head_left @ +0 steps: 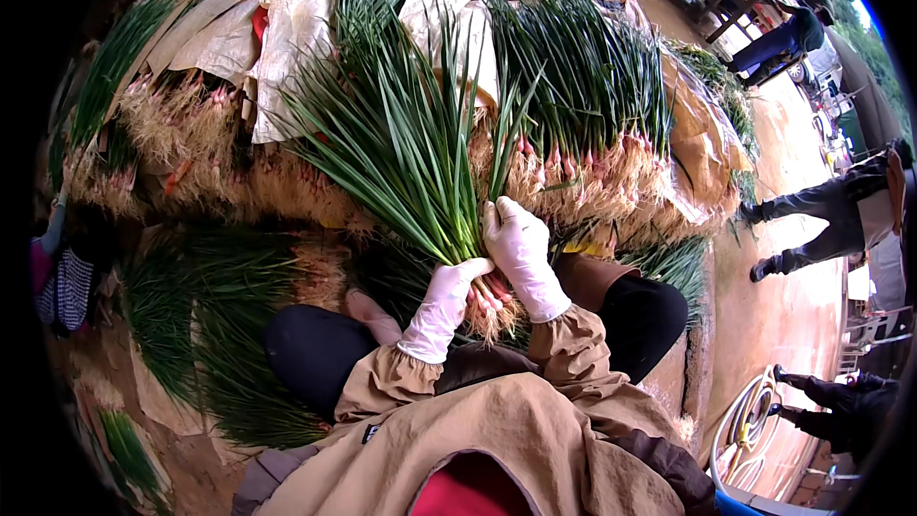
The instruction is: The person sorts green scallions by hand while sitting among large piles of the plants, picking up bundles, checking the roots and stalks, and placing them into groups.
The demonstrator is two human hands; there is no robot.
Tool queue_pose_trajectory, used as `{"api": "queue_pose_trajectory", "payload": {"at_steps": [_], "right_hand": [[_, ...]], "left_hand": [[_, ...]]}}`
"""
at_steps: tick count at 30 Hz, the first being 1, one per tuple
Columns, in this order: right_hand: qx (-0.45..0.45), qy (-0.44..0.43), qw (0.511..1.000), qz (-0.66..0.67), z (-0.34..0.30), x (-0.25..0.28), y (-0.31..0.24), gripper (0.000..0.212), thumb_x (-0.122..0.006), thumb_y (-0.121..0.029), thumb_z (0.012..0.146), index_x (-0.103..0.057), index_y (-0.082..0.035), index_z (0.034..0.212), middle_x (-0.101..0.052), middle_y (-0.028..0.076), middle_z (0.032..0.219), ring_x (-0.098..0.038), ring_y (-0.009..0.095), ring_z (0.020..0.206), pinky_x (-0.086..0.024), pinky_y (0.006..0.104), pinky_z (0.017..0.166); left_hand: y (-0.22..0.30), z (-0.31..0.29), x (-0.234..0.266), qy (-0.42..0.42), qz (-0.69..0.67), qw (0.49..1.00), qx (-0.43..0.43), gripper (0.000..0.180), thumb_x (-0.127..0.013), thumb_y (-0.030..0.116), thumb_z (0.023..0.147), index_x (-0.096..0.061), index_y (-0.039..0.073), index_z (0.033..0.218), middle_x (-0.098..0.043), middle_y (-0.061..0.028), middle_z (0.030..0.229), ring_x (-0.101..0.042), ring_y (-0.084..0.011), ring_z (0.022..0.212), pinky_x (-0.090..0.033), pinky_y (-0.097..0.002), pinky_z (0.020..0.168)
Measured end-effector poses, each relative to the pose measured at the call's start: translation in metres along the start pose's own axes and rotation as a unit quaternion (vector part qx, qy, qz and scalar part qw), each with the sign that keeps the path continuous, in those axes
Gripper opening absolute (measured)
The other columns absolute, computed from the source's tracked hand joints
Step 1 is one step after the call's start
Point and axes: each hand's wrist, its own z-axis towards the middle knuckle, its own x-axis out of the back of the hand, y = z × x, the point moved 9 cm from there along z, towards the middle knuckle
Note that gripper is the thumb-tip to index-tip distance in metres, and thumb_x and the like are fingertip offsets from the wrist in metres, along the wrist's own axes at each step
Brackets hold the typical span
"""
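Note:
In front of my lap is a bunch of spring onions [420, 162], its long green leaves fanning away from me and its pinkish bulbs and pale roots pointing toward me. My left hand [444, 304], in a white glove, is wrapped round the bunch just above the bulbs. On the right side of the same bunch, my white-gloved right hand [521, 253] has its fingers closed round some stalks, thumb and fingertips up. Below my hands, the roots [494, 318] hang loose over my lap.
Ahead, a high stack of spring onions [583, 76] has its roots toward me, partly covered by pale sheets [296, 48]. More leaves [239, 325] lie at left. On the right are a wet walkway [778, 277], a coiled hose [750, 425] and several people standing.

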Motion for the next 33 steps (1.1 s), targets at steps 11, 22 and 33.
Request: {"api": "queue_pose_trajectory", "payload": {"at_steps": [11,22,33], "right_hand": [[-0.028,-0.061,0.997,-0.032,-0.004,-0.02,0.005,0.031,-0.054,-0.029,0.094,-0.062,0.001,0.092,-0.064,0.024,0.079,-0.062,0.041,0.075,-0.051,0.0441,0.067],[-0.378,-0.25,0.564,0.69,-0.01,-0.086,0.018,0.03,-0.049,-0.039,0.097,-0.057,-0.012,0.086,-0.037,-0.008,0.056,-0.027,0.005,0.044,-0.02,0.0224,0.041],[-0.038,-0.088,0.989,-0.115,0.07,0.043,0.063,0.033,-0.057,-0.037,0.091,-0.068,-0.007,0.086,-0.067,0.006,0.074,-0.064,0.015,0.063,-0.054,0.0344,0.061]], "left_hand": [[-0.013,0.017,0.02,0.071,0.0,0.994,-0.088,0.017,-0.055,0.006,0.085,-0.061,-0.008,0.077,-0.064,-0.0176,0.061,-0.06,-0.0226,0.04,-0.043,-0.0255,0.033],[0.008,-0.003,-0.022,-0.133,-0.213,0.968,-0.02,0.025,-0.058,0.011,0.082,-0.053,0.0,0.104,-0.062,-0.0139,0.08,-0.063,-0.026,0.071,-0.053,-0.0376,0.072],[0.027,-0.006,-0.029,-0.203,-0.284,0.935,-0.062,0.026,-0.057,0.009,0.078,-0.051,0.007,0.103,-0.059,-0.0073,0.078,-0.058,-0.0226,0.079,-0.044,-0.041,0.089]]}}
